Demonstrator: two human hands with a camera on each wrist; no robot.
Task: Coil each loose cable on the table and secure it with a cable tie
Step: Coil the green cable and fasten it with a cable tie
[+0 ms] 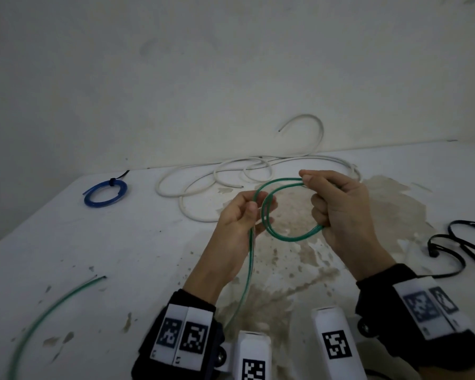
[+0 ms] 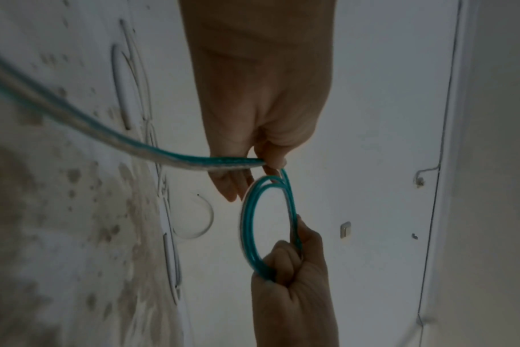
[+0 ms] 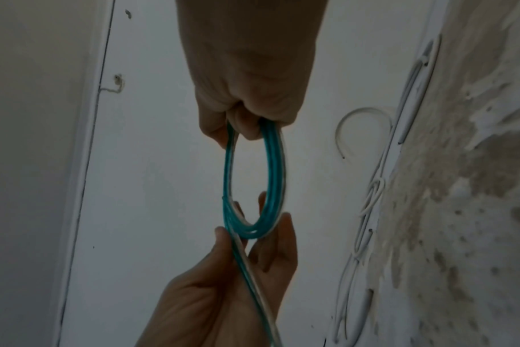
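A green cable [image 1: 291, 237] is partly wound into a small coil held in the air above the table. My right hand [image 1: 332, 204] grips the coil's right side, fingers curled round the loops [image 3: 270, 164]. My left hand [image 1: 247, 212] pinches the strand at the coil's left side [image 2: 238, 162]. From there the loose tail [image 1: 247, 275] drops down past my left wrist, and its free end [image 1: 66, 294] lies on the table at the front left. A loose white cable [image 1: 203, 182] sprawls at the back of the table. Black cable ties [image 1: 455, 248] lie at the right edge.
A blue cable [image 1: 106, 192], coiled and bound with a black tie, lies at the back left. The white table [image 1: 121, 242] is stained brown in the middle and meets a white wall [image 1: 203, 78] behind. White marker blocks [image 1: 337, 341] sit near my wrists.
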